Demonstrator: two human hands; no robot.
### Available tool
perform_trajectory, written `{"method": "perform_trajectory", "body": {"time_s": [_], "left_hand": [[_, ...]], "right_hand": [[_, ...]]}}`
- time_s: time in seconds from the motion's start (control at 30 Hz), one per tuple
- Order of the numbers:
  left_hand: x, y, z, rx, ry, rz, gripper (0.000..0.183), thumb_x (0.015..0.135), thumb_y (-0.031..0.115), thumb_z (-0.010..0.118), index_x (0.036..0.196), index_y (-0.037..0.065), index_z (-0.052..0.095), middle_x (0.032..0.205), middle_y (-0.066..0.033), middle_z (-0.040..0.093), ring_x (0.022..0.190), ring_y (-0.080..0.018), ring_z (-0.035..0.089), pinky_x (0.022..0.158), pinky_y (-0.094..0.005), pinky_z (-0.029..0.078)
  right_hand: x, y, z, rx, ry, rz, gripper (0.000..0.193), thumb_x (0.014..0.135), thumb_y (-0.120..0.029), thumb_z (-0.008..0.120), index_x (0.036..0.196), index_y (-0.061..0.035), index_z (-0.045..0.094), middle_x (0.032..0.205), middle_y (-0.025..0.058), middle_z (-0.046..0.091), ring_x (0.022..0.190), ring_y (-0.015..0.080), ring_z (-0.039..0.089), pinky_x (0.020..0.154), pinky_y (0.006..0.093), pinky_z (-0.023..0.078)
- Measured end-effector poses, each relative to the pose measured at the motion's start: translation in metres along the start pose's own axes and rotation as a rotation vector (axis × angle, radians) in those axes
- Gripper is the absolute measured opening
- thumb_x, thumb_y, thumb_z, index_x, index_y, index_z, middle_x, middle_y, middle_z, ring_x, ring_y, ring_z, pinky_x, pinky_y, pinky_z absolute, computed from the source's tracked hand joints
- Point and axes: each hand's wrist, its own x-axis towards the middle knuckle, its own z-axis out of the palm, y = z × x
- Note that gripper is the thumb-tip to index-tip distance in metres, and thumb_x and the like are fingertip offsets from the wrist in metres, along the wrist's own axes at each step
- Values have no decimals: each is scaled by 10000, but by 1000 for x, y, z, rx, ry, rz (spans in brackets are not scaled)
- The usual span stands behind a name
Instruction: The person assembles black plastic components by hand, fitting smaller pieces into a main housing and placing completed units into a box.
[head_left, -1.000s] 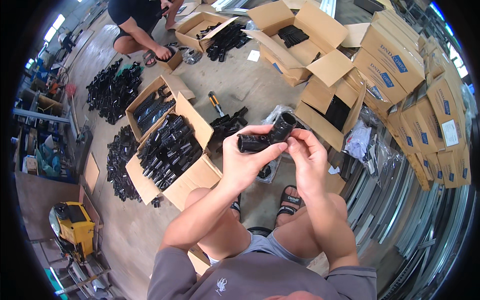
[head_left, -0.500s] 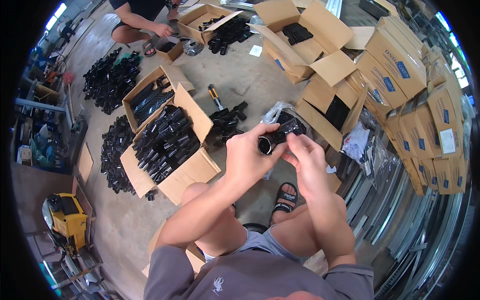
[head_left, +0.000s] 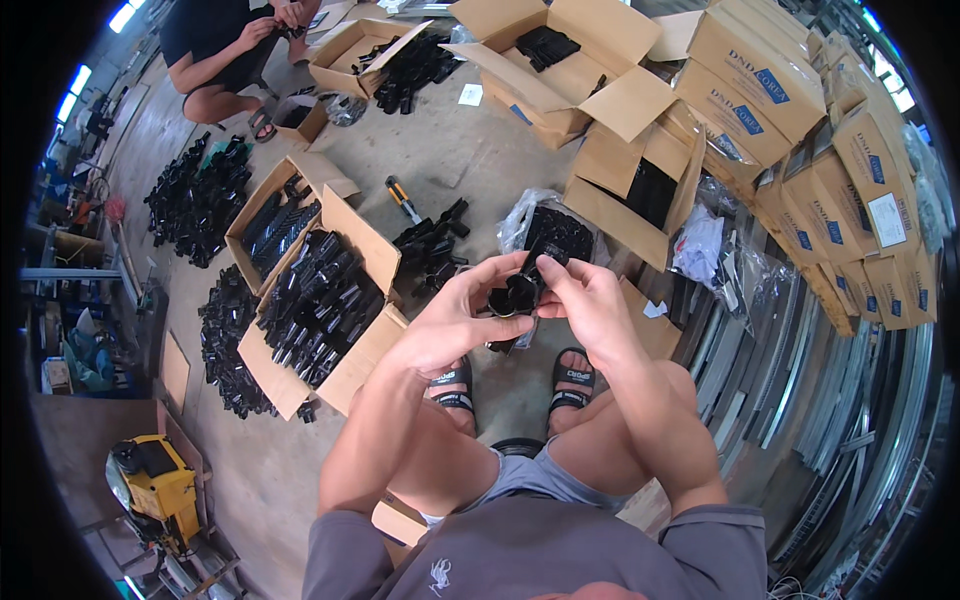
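Observation:
Above my knees I hold a glossy black tubular fitting (head_left: 516,296), its round open end facing me. My left hand (head_left: 452,318) is closed around its left side, with thumb below and fingers above. The fingers of my right hand (head_left: 590,305) pinch at the fitting's right side; whether a smaller piece sits between them is hidden. Just beyond my hands lies a clear plastic bag (head_left: 517,222) with many small black pieces (head_left: 562,235). Left of it is a small heap of black fittings (head_left: 428,243), with an orange-handled tool (head_left: 402,197) behind.
An open carton (head_left: 372,338) full of black fittings (head_left: 322,305) stands to the left, with loose piles (head_left: 198,195) around it. Open boxes (head_left: 640,195) and stacked cartons (head_left: 765,95) fill the right, beside long metal profiles (head_left: 780,380). Another person (head_left: 215,50) crouches at the far left.
My hands have lowered slightly, and the fitting's open end has turned more toward me. The view has shifted. The other person's hands have come together around something dark.

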Motion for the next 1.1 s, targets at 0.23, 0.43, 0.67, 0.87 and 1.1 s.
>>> {"method": "perform_trajectory", "body": {"time_s": [0.23, 0.43, 0.67, 0.87, 1.1], "left_hand": [[-12, -6, -5, -354, -23, -101, 658, 979, 441, 515, 1446, -7, 399, 1296, -153, 574, 1117, -178, 585, 884, -297, 496], [-14, -44, 21, -513, 189, -74, 357, 1021, 379, 518, 1184, 98, 668, 1002, 10, 696, 862, -59, 624, 763, -235, 491], [-21, -61, 38, -602, 401, 73, 329, 1015, 311, 546, 1236, 93, 657, 1008, 10, 702, 825, -66, 642, 703, -250, 527], [-24, -53, 41, -646, 410, 81, 389, 1000, 288, 575, 1325, 76, 586, 1101, -21, 690, 910, -92, 674, 718, -266, 585], [-29, -49, 32, -716, 450, 49, 400, 962, 207, 632, 1333, 65, 580, 1093, -51, 704, 869, -90, 677, 657, -239, 553]], "right_hand": [[-5, -3, 0, -54, -84, -48, 302, 979, -298, 618, 964, -1, 673, 812, 14, 669, 712, 73, 617, 655, 227, 516], [-12, -7, 2, -181, -160, -186, 287, 956, -267, 652, 959, 21, 654, 870, 17, 582, 769, 91, 546, 674, 250, 468], [-7, 12, 5, -261, -183, -271, 307, 942, -250, 668, 1057, 33, 638, 961, 42, 523, 855, 112, 536, 713, 264, 456], [-6, 9, 11, -53, -163, -179, 352, 948, -252, 664, 1191, 0, 620, 992, 26, 591, 881, 87, 559, 766, 248, 475], [-9, 8, 19, -213, -119, -304, 357, 1003, -281, 578, 1233, -10, 610, 979, 26, 637, 853, 87, 586, 759, 246, 468]]}}
